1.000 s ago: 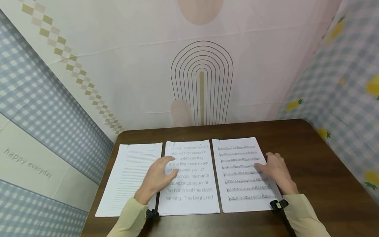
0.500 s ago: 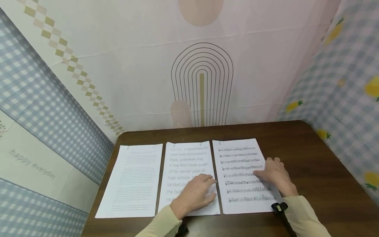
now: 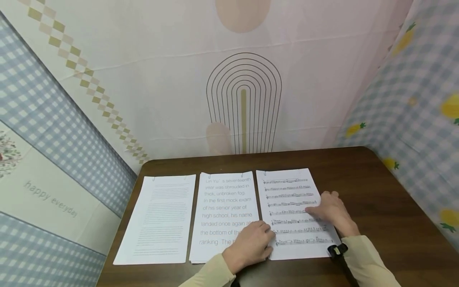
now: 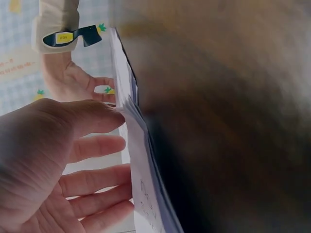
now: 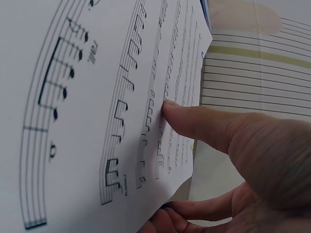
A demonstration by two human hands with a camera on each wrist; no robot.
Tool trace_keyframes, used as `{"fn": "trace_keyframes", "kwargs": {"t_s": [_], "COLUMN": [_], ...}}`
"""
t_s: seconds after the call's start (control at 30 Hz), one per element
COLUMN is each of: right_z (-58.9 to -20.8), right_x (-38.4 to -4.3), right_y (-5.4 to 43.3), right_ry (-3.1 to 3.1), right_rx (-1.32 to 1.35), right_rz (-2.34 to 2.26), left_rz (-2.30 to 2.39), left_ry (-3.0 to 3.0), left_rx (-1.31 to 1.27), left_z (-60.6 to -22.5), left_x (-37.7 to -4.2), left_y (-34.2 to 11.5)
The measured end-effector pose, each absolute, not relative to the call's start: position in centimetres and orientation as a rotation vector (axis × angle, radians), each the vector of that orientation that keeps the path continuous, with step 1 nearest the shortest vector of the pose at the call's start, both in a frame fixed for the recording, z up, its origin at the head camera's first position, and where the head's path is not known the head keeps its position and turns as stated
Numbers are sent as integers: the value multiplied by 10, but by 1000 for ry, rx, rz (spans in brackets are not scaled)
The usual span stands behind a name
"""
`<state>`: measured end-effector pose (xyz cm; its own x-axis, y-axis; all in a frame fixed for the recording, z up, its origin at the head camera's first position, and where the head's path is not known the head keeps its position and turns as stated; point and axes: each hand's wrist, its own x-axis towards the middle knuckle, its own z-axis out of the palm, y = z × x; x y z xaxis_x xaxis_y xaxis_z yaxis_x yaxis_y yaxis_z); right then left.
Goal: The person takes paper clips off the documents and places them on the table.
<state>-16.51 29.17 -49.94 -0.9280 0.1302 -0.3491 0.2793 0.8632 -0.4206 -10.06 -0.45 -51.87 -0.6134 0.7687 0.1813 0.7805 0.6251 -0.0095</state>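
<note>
Head view: I see the right hand (image 3: pixel 330 210) pinching the white paper sheet-music stack (image 3: pixel 288 203); the left hand (image 3: pixel 252 241), fingers loosely extended rightward, touches its opposite edge.

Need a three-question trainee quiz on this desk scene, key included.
1. True or false: the person's right hand is well clear of the white paper stack printed with black music staves.
2. Which lies in the middle of the row on the dark brown table: (a) the fine-print stack, (b) the white paper stack in large print, or (c) the music stack?
3. Fill in: in the head view, the person's left hand is nearest the music stack's lower ____ corner.

Key: 1. False; its thumb is over the page. 2. b. 3. left.
</note>
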Motion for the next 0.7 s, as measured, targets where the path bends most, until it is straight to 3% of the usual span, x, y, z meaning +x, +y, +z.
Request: {"fn": "trace_keyframes", "kwargs": {"t_s": [0.7], "right_z": [-508], "right_x": [-161], "right_y": [299], "right_ry": [2636], "right_rx": [424], "right_rz": [-898], "left_rz": [-71], "left_ry": [-2672], "left_rx": [-1271], "left_z": [-515], "left_x": [-96], "left_y": [-5]}}
